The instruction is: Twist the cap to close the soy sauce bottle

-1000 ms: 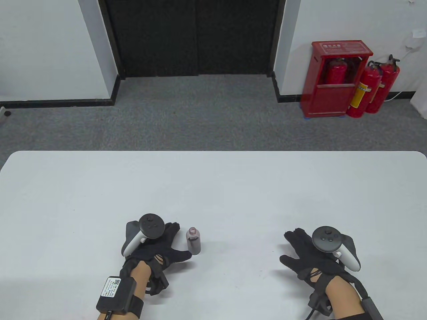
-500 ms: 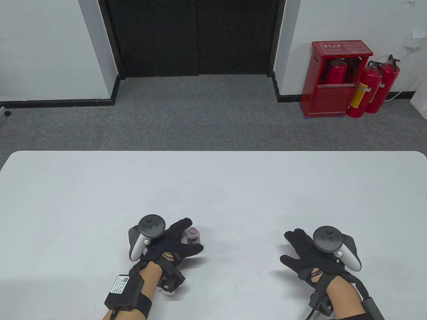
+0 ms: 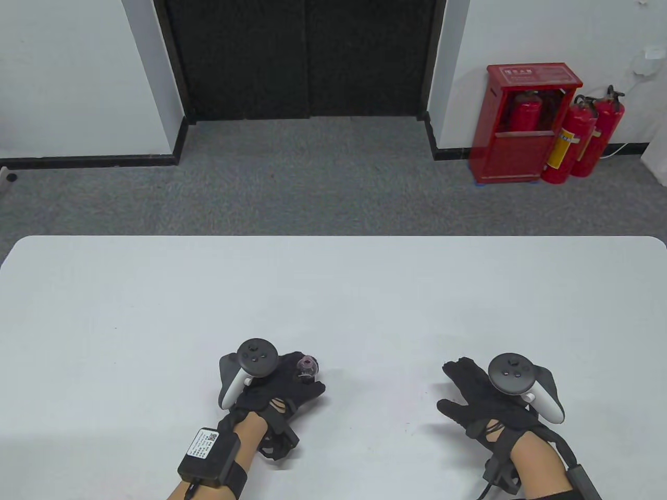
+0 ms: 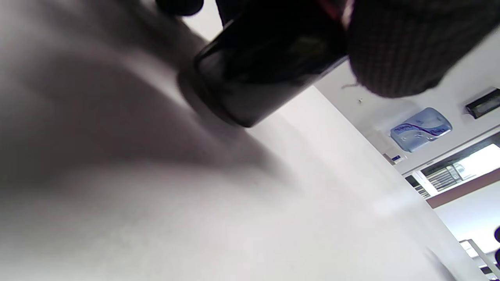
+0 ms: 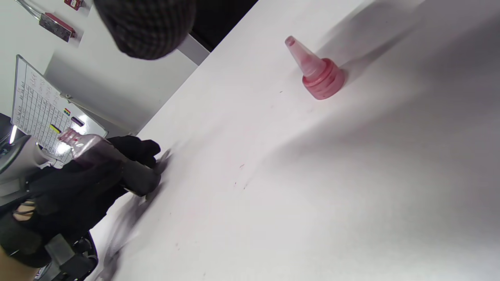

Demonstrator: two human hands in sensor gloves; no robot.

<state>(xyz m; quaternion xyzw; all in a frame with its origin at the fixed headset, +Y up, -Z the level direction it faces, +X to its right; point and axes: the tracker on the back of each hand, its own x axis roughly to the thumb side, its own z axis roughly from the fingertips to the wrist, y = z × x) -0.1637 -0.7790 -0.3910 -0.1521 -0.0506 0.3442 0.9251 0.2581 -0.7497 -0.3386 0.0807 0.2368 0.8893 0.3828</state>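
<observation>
The small soy sauce bottle (image 3: pixel 307 366) holds dark liquid and its neck is open, with no cap on it. My left hand (image 3: pixel 292 386) grips it around the body near the table's front edge. It also shows in the left wrist view (image 4: pixel 265 66) and, tilted, in the right wrist view (image 5: pixel 102 155). The red cone-shaped cap (image 5: pixel 318 74) stands on the table in the right wrist view; the table view does not show it. My right hand (image 3: pixel 477 393) rests on the table to the right with fingers spread, holding nothing.
The white table (image 3: pixel 333 291) stretches far and wide ahead of both hands. Beyond it lie grey carpet, a dark door and a red extinguisher cabinet (image 3: pixel 526 122).
My left hand has moved right from beside the bottle and wrapped around it; the bottle now leans. The right hand has not moved.
</observation>
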